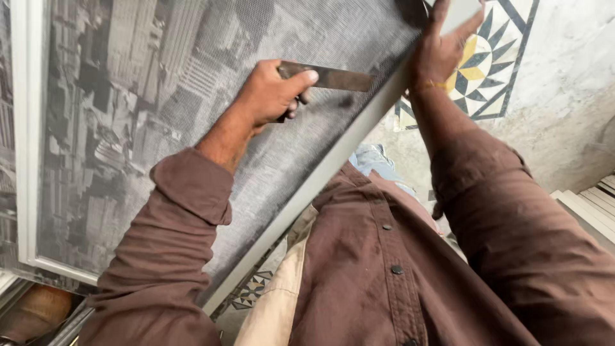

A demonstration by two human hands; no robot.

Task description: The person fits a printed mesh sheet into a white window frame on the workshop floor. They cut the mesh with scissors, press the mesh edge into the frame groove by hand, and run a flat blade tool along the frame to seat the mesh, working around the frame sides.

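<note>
Overhead, a large framed panel [192, 128] fills the left and middle of the view, tilted so its near edge runs diagonally from lower left to upper right. Its face is fine grey mesh printed with a monochrome city scene of tall buildings. A pale metal frame [320, 173] borders it along the diagonal edge and down the far left side.

Right of the panel lies a pale marbled floor [570, 109] with an inlaid star pattern [487, 64] in yellow, dark blue and white at upper right. A second patch of patterned inlay shows below the frame's near end. Stacked pale strips [592, 208] sit at the right edge.

Both arms wear brown shirt sleeves; the buttoned shirt front occupies the bottom centre, with a bit of blue denim above it.

Left hand [272, 96]: over the mesh, upper middle, fingers curled tight around the handle of a flat metal blade [333, 78]. Blade points right, lying across the mesh, its tip near the frame edge. Whether the blade touches the mesh cannot be told.

Right hand [442, 48]: at the top right corner of the panel, fingers wrapped over the frame edge, thumb spread, gripping it. A thin yellowish thread circles the wrist.
</note>
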